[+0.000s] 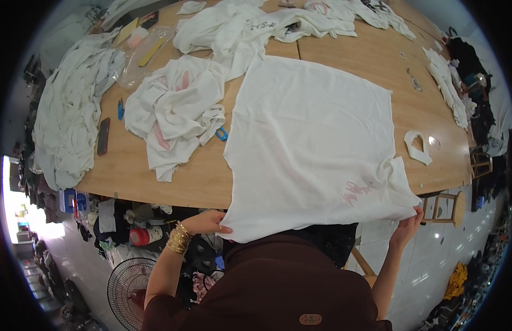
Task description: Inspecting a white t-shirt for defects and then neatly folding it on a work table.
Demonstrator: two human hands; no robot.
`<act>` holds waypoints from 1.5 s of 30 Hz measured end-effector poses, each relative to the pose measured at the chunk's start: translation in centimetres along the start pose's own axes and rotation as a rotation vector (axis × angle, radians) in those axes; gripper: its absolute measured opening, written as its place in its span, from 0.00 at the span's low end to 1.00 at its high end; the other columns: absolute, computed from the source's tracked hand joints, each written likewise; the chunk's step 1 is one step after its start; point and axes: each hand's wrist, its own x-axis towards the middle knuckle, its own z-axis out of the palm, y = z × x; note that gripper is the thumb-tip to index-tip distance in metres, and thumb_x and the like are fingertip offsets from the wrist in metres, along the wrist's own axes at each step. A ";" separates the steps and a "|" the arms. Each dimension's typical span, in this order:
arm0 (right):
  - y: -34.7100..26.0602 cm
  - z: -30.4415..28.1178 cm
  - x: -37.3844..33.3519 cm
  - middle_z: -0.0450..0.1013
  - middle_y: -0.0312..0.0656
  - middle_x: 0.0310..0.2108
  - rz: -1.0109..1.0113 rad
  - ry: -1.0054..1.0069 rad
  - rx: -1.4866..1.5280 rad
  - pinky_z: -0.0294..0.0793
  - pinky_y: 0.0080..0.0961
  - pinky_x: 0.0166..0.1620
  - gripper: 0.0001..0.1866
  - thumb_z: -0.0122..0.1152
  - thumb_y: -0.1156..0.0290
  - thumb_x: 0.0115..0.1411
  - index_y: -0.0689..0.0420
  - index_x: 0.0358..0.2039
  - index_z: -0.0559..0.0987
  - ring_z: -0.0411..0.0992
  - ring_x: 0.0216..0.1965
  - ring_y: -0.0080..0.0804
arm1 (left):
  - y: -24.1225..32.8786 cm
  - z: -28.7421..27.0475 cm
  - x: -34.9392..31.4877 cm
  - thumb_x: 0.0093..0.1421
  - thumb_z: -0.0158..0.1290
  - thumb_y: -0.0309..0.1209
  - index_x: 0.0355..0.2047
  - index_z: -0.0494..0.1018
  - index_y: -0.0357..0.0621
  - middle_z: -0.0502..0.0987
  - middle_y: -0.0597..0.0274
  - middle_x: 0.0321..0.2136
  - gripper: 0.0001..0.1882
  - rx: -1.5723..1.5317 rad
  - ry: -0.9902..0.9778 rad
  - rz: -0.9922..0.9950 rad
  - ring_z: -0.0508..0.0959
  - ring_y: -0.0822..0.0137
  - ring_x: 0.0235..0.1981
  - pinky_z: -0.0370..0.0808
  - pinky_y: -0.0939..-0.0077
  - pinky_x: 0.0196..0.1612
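Note:
A white garment (311, 121) with pinkish lettering on its lower right part lies spread on the wooden table, its near edge hanging over the front toward me. My left hand (206, 222), with gold bangles at the wrist, pinches the near left corner of the cloth. At the near right corner my right hand (406, 229) grips the cloth between thumb and fingers. Some bunched fabric shows just above that right corner. Left of the garment is a crumpled white piece (176, 105) with pink patches, and a small blue tool (222, 133) lies between them.
On the wooden table (355, 49) lie a white heap (74, 105) far left, more white garments (228, 33) at the back, a phone (104, 136), blue snips (121, 109) and a cut white ring (418, 147). A fan (129, 292) and a wooden stool (446, 208) stand below.

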 end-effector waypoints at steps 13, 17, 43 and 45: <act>-3.9 5.6 5.4 0.63 0.40 0.46 -0.210 -0.127 0.044 0.60 0.28 0.54 0.08 0.41 0.71 0.62 0.56 0.41 0.65 0.61 0.52 0.31 | 3.2 -5.4 0.5 0.55 0.45 0.27 0.35 0.73 0.41 0.74 0.68 0.26 0.10 0.085 0.465 0.377 0.70 0.77 0.28 0.69 0.81 0.33; -2.0 5.9 8.1 0.59 0.48 0.54 -0.407 -0.195 -0.723 0.57 0.30 0.56 0.07 0.48 0.75 0.56 0.59 0.36 0.68 0.58 0.56 0.39 | 1.9 -15.7 2.0 0.51 0.55 0.29 0.46 0.66 0.39 0.74 0.63 0.31 0.21 0.129 1.743 0.518 0.74 0.68 0.32 0.70 0.74 0.36; 0.1 3.0 4.6 0.62 0.51 0.51 -0.321 -0.057 -1.145 0.57 0.35 0.56 0.12 0.55 0.81 0.42 0.57 0.30 0.71 0.58 0.55 0.50 | 1.5 -21.1 -4.7 0.53 0.50 0.26 0.46 0.67 0.40 0.68 0.50 0.46 0.18 1.071 1.672 0.309 0.65 0.52 0.50 0.59 0.61 0.54; 0.6 1.9 4.7 0.62 0.48 0.50 -0.289 -0.137 -1.161 0.63 0.37 0.50 0.11 0.54 0.81 0.44 0.56 0.31 0.70 0.62 0.51 0.49 | 2.8 -16.3 -2.5 0.53 0.50 0.25 0.45 0.67 0.40 0.68 0.53 0.46 0.17 0.883 1.506 0.438 0.66 0.54 0.48 0.60 0.64 0.53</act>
